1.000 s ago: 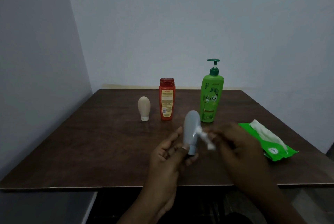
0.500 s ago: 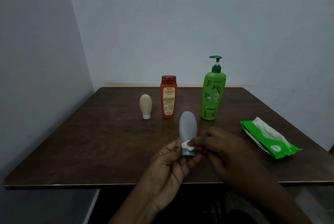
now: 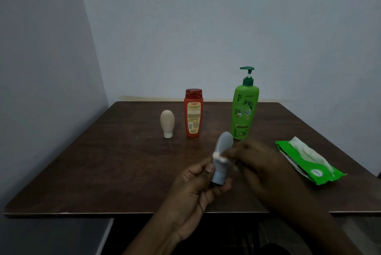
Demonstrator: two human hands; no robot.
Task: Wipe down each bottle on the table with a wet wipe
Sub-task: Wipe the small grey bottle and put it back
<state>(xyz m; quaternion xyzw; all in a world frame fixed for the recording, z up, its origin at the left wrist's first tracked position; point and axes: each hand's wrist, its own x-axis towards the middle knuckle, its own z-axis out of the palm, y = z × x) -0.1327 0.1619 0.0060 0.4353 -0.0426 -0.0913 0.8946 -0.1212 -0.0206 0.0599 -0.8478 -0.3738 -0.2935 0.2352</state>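
My left hand [image 3: 198,184] grips a small grey squeeze bottle [image 3: 223,147] by its cap end, holding it above the table's near half. A crumpled white wet wipe [image 3: 219,157] is pinched in my right hand [image 3: 259,164] and pressed against the bottle's lower body. Farther back stand a beige squeeze bottle [image 3: 167,121], a red bottle [image 3: 193,113] and a tall green pump bottle [image 3: 245,110], all upright on the brown table [image 3: 115,164].
A green wet-wipe pack [image 3: 309,164] lies at the right of the table with a wipe sticking out of its top. Walls close off the left and the back. The table's front edge runs just below my hands.
The wipe moved from the bottle's right side down to its cap end, then back up onto the lower body. The bottle now tilts slightly to the right. The view has shifted a little.
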